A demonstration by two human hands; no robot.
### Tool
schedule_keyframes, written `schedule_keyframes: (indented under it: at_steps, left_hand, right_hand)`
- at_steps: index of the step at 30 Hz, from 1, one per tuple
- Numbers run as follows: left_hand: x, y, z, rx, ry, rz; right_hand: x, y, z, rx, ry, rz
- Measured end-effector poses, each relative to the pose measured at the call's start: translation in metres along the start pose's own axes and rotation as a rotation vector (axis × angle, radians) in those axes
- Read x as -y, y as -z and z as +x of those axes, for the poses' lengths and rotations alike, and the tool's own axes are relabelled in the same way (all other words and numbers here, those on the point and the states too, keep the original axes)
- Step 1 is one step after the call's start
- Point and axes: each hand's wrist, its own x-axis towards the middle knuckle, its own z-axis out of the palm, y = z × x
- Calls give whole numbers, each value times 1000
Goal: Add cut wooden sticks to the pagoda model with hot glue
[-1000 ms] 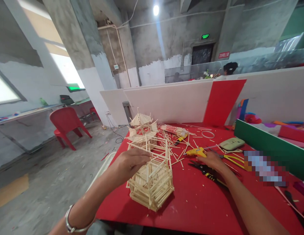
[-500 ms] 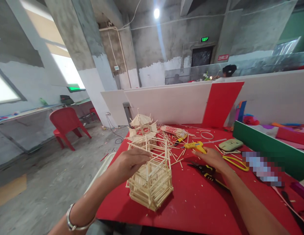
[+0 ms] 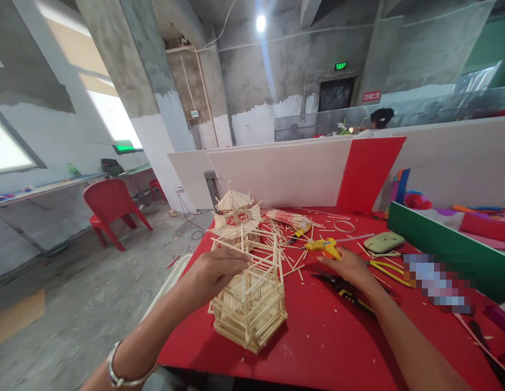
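A many-sided frame model of thin wooden sticks [image 3: 249,315] stands on the red table in front of me. My left hand [image 3: 220,269] is closed at its upper left side, fingertips pinched at a stick of the upper frame; the exact grip is partly hidden by the fingers. To the right, my right hand [image 3: 348,266] has its fingers around the handle of a yellow glue gun [image 3: 322,246], whose nozzle points left towards the model. Black-and-yellow pliers [image 3: 338,288] lie under and beside my right wrist.
Behind the model stands a stick pavilion with a pointed roof [image 3: 234,201]. Loose sticks [image 3: 291,260], a yellow cutter knife [image 3: 301,231], a tape ring [image 3: 344,226], a pale green case [image 3: 384,242] and yellow-handled pliers [image 3: 391,271] lie around. A green board [image 3: 448,247] edges the right side.
My right hand and the glue gun have shifted slightly left and down. My left hand stays at the frame, almost unmoved.
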Motion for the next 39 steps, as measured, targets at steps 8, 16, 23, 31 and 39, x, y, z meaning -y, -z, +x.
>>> schedule_keyframes:
  at_steps: [8,16,23,31,39]
  left_hand:
    - [2,-1,-1,-7,-3,0]
    - [2,1,0,5,12,1]
    - [2,1,-1,17,40,10]
    - [0,2,-1,32,24,18]
    - [1,2,-2,40,32,-12]
  right_hand:
    - [22,16,-5,-54,38,5]
    - [55,44,-19,-72,101,84]
    - [94,68,-30,-162,243,122]
    - [124,78,-41,-178,352,188]
    - [129,78,-43,-173,359,179]
